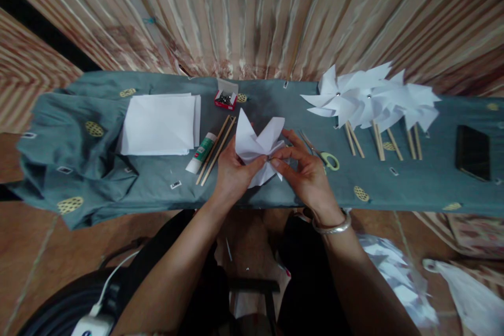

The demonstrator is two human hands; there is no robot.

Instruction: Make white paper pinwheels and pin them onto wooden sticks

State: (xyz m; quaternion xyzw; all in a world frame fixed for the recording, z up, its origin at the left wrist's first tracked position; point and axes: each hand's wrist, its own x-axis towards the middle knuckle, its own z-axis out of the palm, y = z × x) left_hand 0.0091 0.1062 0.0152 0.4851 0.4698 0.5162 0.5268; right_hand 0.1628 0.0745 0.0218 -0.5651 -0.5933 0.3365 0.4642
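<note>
A white paper pinwheel (pixel 258 139) is held between my two hands above the cloth-covered table. My left hand (pixel 235 170) grips it from the left, thumb pressed near its centre. The fingers of my right hand (pixel 305 170) pinch at the pinwheel's middle; a small dark spot shows there, perhaps a pin. Scissors (pixel 329 160) with yellow-green handles lie just beyond my right hand. Left of my left hand are two wooden sticks (pixel 218 151) and a green and white glue stick (pixel 201 153). Behind them stands an open red box (pixel 226 100) of small metal pins.
A stack of white paper (pixel 159 125) lies on the left of the green tablecloth (pixel 252 197). Several finished pinwheels (pixel 370 95) on sticks overlap at the back right. A dark phone (pixel 473 152) lies at the far right. A pleated curtain (pixel 252 16) hangs behind.
</note>
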